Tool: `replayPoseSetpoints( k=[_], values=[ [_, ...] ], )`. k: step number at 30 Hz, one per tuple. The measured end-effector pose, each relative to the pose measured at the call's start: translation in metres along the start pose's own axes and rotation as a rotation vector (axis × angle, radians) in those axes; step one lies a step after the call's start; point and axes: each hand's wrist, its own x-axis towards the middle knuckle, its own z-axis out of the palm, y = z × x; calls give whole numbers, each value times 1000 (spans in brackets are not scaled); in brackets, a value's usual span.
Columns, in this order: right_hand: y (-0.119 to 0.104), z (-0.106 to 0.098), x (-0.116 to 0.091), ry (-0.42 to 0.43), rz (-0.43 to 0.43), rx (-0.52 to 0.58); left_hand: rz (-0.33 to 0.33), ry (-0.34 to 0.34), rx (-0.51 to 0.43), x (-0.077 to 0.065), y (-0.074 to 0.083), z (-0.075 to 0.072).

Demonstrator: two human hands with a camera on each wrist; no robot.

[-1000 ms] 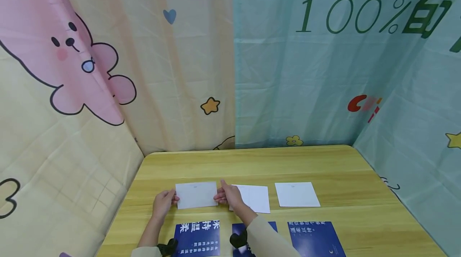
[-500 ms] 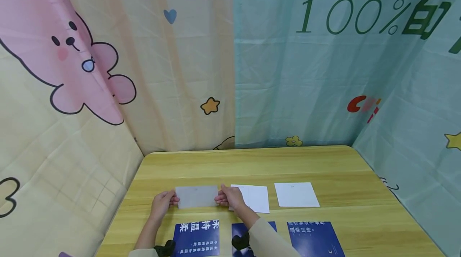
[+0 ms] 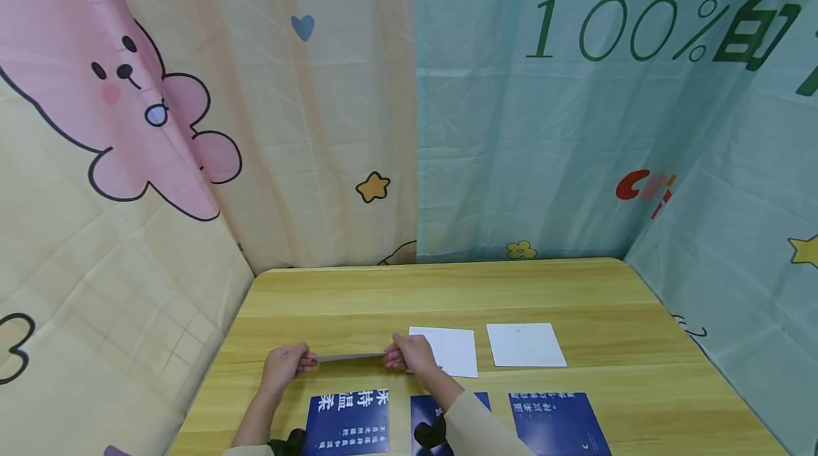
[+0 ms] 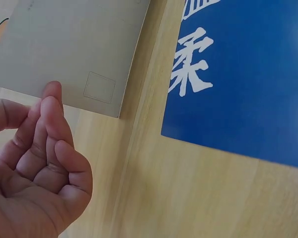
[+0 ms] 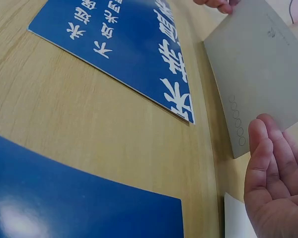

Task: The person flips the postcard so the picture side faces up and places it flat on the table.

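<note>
A postcard [image 3: 350, 356] is held up between both hands, tilted so that it looks like a thin strip in the head view. My left hand [image 3: 284, 367] pinches its left end, and at the opposite end my right hand [image 3: 412, 354] does the same. In the left wrist view the postcard [image 4: 64, 49] turns a pale side with a small printed square toward the camera. A row of small printed ovals shows on the postcard [image 5: 258, 64] in the right wrist view, near the right fingertips.
Two white cards [image 3: 454, 349] [image 3: 527, 344] lie right of the held one, the nearer partly behind the right hand. Closer to the person lie blue cards with white lettering [image 3: 348, 422] [image 3: 559, 424]; the right sleeve [image 3: 476, 424] covers part of another. Curtains [image 3: 511, 122] surround the wooden table [image 3: 447, 292].
The postcard has tipped from showing its broad white face to nearly edge-on in the head view. Both hands have lowered slightly with it. The cards on the table stay put.
</note>
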Motion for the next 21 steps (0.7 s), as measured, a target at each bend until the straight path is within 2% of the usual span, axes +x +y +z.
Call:
replayPoseSetpoints(
  k=[12, 17, 21],
  values=[
    [3, 5, -2, 71, -3, -131, -19, -21, 177, -1, -1, 1],
    [-2, 7, -3, 83, -26, -242, -4, -26, 249, 1, -2, 2],
    [-5, 9, -3, 67, -42, -319, 44, -37, 331, 0, 1, 3]
  ],
)
